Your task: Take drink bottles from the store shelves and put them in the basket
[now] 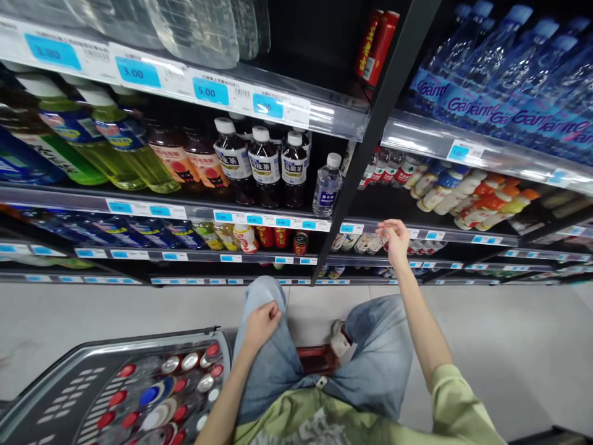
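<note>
My left hand (260, 324) rests on my left knee with its fingers curled into a loose fist, nothing visible in it. My right hand (395, 238) is raised in front of the shelf edge with price tags (419, 233), fingers loosely bent and apart, holding nothing. It hovers near small bottles (365, 243) on the lower shelf. I am crouched on a small red stool (317, 358) facing the drink shelves.
A grey shopping basket (65, 386) full of bottles and cans sits at my lower left. Dark tea bottles (264, 164), a small water bottle (327, 184), green drink bottles (125, 145) and large water bottles (500, 74) fill the shelves. A black shelf upright (361, 167) divides them.
</note>
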Demonstrator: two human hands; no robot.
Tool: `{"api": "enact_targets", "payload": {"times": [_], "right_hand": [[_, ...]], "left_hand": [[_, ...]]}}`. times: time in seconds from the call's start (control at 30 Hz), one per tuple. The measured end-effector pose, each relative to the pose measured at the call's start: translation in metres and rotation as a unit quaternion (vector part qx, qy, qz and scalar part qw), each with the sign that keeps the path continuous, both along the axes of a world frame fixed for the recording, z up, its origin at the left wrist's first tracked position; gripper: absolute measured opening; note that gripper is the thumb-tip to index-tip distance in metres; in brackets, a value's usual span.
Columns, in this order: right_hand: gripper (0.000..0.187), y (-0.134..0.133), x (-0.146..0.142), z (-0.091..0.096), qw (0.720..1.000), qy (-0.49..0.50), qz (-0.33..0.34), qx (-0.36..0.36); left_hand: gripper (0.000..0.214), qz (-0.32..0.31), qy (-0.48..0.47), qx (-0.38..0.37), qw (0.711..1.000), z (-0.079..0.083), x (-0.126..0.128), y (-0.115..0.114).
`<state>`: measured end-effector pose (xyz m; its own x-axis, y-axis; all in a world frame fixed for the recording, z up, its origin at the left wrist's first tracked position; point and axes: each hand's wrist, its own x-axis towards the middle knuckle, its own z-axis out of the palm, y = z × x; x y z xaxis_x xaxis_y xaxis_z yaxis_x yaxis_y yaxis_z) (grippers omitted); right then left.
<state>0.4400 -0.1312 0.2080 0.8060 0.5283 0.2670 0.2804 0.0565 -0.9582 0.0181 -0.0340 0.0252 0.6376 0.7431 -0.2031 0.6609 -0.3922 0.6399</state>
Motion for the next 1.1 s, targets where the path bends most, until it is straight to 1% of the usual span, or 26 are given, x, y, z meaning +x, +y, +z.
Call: {"api": "enact_targets", "payload": {"times": [0.1,0.2,0.3,0.4,0.5,0.6,0.67,0.77,0.83,0.97,1.1], "right_hand": [[0.008,-0.005,0.009,-0.002,1.000,-0.021,-0.002,-0.001],[0.002,-0.015,0.007,-0.016,0.999,-0.032,0.003,-0.028],[0.007,-0.026,0.001,-0.037,0.995,-0.035,0.014,-0.091],[0.011,-0.030,-0.004,-0.056,0.989,-0.025,0.023,-0.146],[0.029,-0.028,-0.009,-0.072,0.975,-0.011,0.052,-0.217],[0.050,-0.017,-0.016,-0.085,0.946,-0.041,0.074,-0.312],[0.055,-0.006,-0.021,-0.093,0.930,-0.090,0.057,-0.352],[0.053,0.014,-0.030,-0.101,0.908,-0.151,0.027,-0.389],[0.048,0.029,-0.034,-0.105,0.900,-0.169,0.027,-0.401],[0.036,0.056,-0.038,-0.109,0.889,-0.166,0.029,-0.426],[0.033,0.076,-0.036,-0.110,0.886,-0.163,0.008,-0.433]], "left_hand": [[0.022,0.002,0.004,-0.004,1.000,-0.001,0.000,0.000],[0.021,0.001,0.000,-0.006,1.000,-0.004,-0.001,0.001],[0.021,-0.002,-0.009,-0.008,1.000,-0.008,-0.001,0.002],[0.021,-0.001,-0.014,-0.008,1.000,-0.009,-0.001,0.002],[0.021,0.002,-0.006,-0.006,1.000,-0.006,0.001,0.002],[0.022,0.005,0.010,-0.007,1.000,-0.002,0.003,0.001],[0.022,0.003,0.015,-0.008,1.000,-0.001,0.004,0.001],[0.023,0.000,0.016,-0.003,1.000,-0.001,0.005,0.000],[0.022,0.001,0.017,0.000,1.000,-0.002,0.004,0.000],[0.022,0.001,0.016,0.001,1.000,-0.004,0.004,-0.002],[0.022,-0.001,0.014,0.002,1.000,-0.002,0.003,-0.004]]}}
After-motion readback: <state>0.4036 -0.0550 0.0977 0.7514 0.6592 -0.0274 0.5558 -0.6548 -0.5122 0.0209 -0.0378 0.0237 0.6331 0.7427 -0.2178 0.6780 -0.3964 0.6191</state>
